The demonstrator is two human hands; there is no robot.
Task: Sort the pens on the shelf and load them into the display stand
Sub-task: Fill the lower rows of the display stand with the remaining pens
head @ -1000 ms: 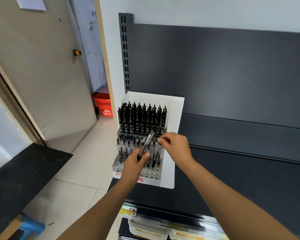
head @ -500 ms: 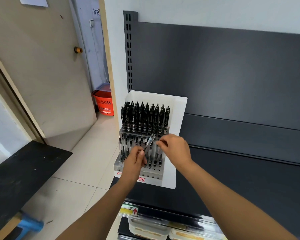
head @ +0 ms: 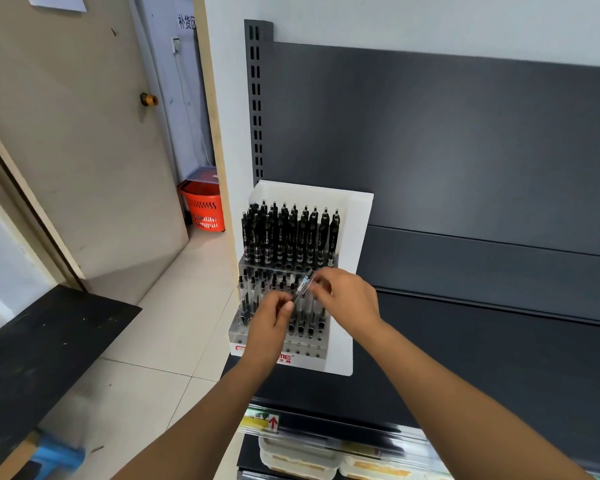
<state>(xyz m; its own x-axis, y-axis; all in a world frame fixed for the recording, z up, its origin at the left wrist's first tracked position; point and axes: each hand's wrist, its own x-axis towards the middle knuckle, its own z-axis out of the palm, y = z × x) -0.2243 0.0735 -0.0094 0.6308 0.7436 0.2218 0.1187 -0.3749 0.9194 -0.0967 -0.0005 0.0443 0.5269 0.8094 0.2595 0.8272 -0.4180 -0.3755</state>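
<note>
— What's the biggest thing in view?
— A dark grey shelf (head: 482, 341), with a beige door (head: 84, 150) to its left and an orange basket (head: 203, 211) on the floor beyond.
— And on the shelf?
— A white display stand (head: 359, 237) at its left end. Black pens (head: 288, 237) stand upright in the back rows, clear pens (head: 252, 296) in the lower front rows.
— The hands?
— Both are over the front rows. The left hand (head: 272, 320) pinches the lower end of a single pen (head: 302, 287). The right hand (head: 349, 299) pinches its upper end. It is tilted, top leaning right.
</note>
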